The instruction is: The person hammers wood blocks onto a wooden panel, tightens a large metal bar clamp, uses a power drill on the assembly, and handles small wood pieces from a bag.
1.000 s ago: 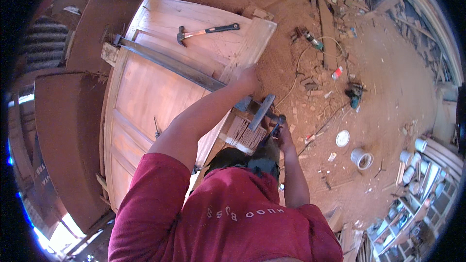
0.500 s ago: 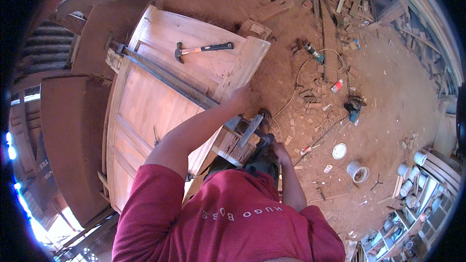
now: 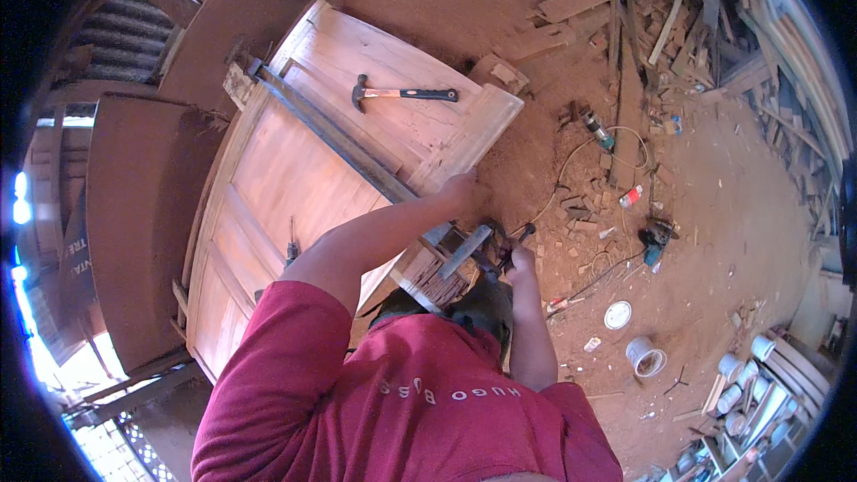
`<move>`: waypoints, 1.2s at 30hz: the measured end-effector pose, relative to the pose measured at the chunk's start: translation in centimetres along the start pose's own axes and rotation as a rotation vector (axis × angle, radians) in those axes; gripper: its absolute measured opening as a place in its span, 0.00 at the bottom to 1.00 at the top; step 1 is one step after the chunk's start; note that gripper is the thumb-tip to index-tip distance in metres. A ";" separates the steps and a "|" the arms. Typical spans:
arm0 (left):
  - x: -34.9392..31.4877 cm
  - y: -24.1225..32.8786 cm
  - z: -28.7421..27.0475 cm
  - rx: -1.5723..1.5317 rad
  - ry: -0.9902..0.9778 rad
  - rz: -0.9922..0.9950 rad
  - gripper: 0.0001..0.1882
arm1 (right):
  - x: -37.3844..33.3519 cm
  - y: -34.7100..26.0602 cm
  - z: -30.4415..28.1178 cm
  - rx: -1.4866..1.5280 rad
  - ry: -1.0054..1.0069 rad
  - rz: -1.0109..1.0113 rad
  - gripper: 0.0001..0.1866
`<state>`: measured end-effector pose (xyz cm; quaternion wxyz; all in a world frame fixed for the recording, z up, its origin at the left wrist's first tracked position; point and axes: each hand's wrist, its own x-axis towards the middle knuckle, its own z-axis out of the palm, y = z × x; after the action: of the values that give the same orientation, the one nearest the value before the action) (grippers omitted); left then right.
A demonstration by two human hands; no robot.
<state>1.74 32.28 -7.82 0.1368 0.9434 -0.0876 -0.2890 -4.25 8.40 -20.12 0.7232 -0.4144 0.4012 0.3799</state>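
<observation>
Panel [image 3: 308,161] over scrap-littered workshop floor [image 3: 714,205]

Two power tools [image 3: 657,239] lie on the floor [image 3: 723,250] among wood scraps [image 3: 580,213]; a bucket [image 3: 641,353] is near a white disc [image 3: 618,315].

Pale lettering crosses the chest of the red shirt [image 3: 402,428] (upside down from this viewpoint). Further pale lettering, partly cut off, marks a dark sheet [image 3: 77,228] at far left.
</observation>
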 end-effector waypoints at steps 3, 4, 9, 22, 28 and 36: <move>0.5 -2.4 4.7 -0.221 -0.008 -0.219 0.25 | -6.6 -2.1 4.5 -0.129 -0.003 -0.168 0.08; 1.4 -3.0 5.9 -0.293 -0.004 -0.283 0.27 | -8.7 -2.4 5.0 -0.182 -0.021 -0.277 0.08; 4.0 -4.5 6.9 0.392 -0.137 0.102 0.24 | -12.9 -0.9 4.6 -0.474 -0.213 -0.780 0.10; -12.4 -9.5 -14.2 -0.042 0.973 -0.131 0.10 | -18.2 2.7 2.5 -1.464 -0.594 -1.155 0.16; -30.6 -26.1 -1.2 -0.417 0.549 -0.561 0.10 | -19.9 3.4 4.7 -1.798 -0.551 -0.931 0.13; -30.3 -46.8 -6.0 -0.416 1.239 -0.701 0.16 | -17.0 4.0 4.9 -1.453 0.223 -0.854 0.19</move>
<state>-15.61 85.24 -1.74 0.2368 0.8608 0.3687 0.2589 -13.10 10.56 -4.45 0.3150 -0.9267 -0.0643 0.1947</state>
